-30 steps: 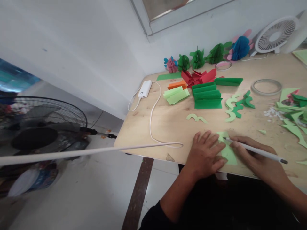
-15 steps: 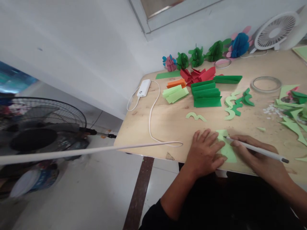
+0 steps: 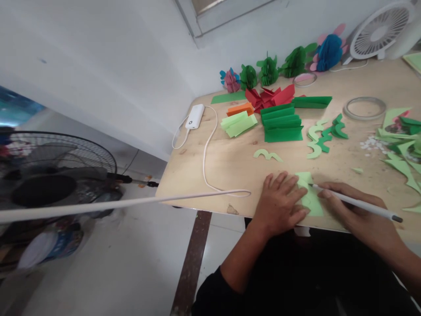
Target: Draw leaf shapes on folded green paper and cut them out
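Note:
Near the table's front edge lies a small light green sheet of paper (image 3: pixel 315 204). My left hand (image 3: pixel 279 202) rests flat on its left part with the fingers spread. In my right hand (image 3: pixel 351 206) is a white pen (image 3: pixel 362 202) with a dark end, its tip at the upper part of the sheet. A faint curved line shows on the paper. Beyond my left hand lies a wavy light green cutout (image 3: pixel 267 155). Further right are more scalloped cutouts in light green (image 3: pixel 314 145) and dark green (image 3: pixel 338 127).
Folded green paper (image 3: pixel 283 127), red paper (image 3: pixel 269 98) and paper figures (image 3: pixel 269 70) stand toward the wall. Tape rolls (image 3: pixel 364 108) and paper scraps (image 3: pixel 403 166) lie right. A white cable (image 3: pixel 131 203) runs from a power bank (image 3: pixel 195 116) across the left side.
The pen tip has shifted slightly right and down the paper, with my right hand moving along. My left hand stays pressed on the sheet. The whole view has tilted a little.

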Available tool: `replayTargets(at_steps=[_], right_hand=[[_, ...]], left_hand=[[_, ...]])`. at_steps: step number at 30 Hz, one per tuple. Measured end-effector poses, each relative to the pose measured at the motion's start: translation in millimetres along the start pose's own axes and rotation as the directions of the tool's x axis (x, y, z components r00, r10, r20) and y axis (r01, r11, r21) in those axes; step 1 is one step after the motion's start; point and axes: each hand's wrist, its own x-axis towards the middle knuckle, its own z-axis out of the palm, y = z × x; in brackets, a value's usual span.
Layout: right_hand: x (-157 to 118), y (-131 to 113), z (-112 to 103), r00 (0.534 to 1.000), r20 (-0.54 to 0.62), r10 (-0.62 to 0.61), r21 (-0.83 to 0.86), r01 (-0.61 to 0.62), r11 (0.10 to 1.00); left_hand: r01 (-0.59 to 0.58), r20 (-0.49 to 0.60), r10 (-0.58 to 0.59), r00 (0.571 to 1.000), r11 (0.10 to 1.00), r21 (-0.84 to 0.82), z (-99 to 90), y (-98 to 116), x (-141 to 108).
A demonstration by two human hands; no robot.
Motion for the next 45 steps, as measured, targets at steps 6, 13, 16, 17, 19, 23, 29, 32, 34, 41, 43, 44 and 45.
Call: replayTargets(at_steps=[6, 13, 16, 17, 19, 23, 29, 32, 34, 41, 43, 44, 45], right_hand=[[-4.4, -2.9, -1.5, 1.0, 0.002, 0.005, -0.004, -0.005, 1.0], [-7.9, 1.5, -1.1, 0.999, -0.028, -0.019, 0.02, 0.019, 1.0], [-7.8, 0.9, -1.5, 1.0, -0.023, -0.02, 0.012, 0.02, 1.0], [-7.7, 0.3, -1.7, 1.0, -0.024, -0.019, 0.01, 0.019, 1.0], [-7.6, -0.9, -1.8, 1.0, -0.022, -0.018, 0.007, 0.018, 1.0], [-7.9, -1.2, -1.2, 1.0, -0.018, -0.015, 0.005, 0.015, 1.0], [-9.7, 0.1, -0.6, 0.999, -0.034, -0.007, 0.025, 0.007, 1.0], [-10.5, -0.7, -0.9, 1.0, -0.02, 0.003, 0.019, -0.002, 1.0], [-10.9, -1.4, -0.9, 1.0, -0.021, 0.002, 0.015, -0.001, 1.0], [-12.2, -0.3, -0.4, 0.999, -0.03, 0.01, 0.013, -0.01, 1.0], [-12.7, -0.1, -0.6, 1.0, -0.029, 0.011, 0.008, -0.011, 1.0], [-12.8, -0.2, -0.7, 1.0, -0.03, 0.009, 0.007, -0.009, 1.0], [-12.9, -0.5, -0.8, 0.999, -0.032, 0.009, 0.006, -0.009, 1.0]], left_hand=[[-0.002, -0.001, 0.002, 1.0, 1.0, -0.007, 1.1, -1.0, 0.4], [0.002, -0.004, -0.002, 1.0, 1.0, -0.003, 2.1, -0.1, 0.5], [0.003, -0.004, -0.003, 1.0, 1.0, 0.004, 1.7, 0.3, 0.7], [0.002, -0.005, -0.002, 1.0, 1.0, 0.007, 1.5, 0.3, 0.8], [0.001, -0.006, -0.001, 1.0, 1.0, 0.009, 1.1, 0.3, 0.9], [-0.004, -0.013, 0.004, 1.0, 1.0, 0.007, 0.8, 0.4, 0.8], [-0.002, -0.002, 0.003, 1.0, 1.0, 0.017, 1.0, 0.4, 1.2], [-0.005, -0.006, 0.005, 1.0, 1.0, 0.014, 1.5, 0.2, 1.4], [-0.003, -0.006, 0.003, 1.0, 1.0, 0.011, 1.7, 0.0, 1.2], [0.002, -0.007, -0.002, 1.0, 1.0, -0.003, 1.0, 0.3, 0.7], [0.0, -0.011, 0.0, 1.0, 1.0, -0.004, 1.0, 0.3, 0.7], [0.001, -0.01, -0.001, 1.0, 1.0, -0.004, 1.0, 0.2, 0.7], [0.002, -0.008, -0.002, 1.0, 1.0, -0.005, 0.9, 0.2, 0.7]])
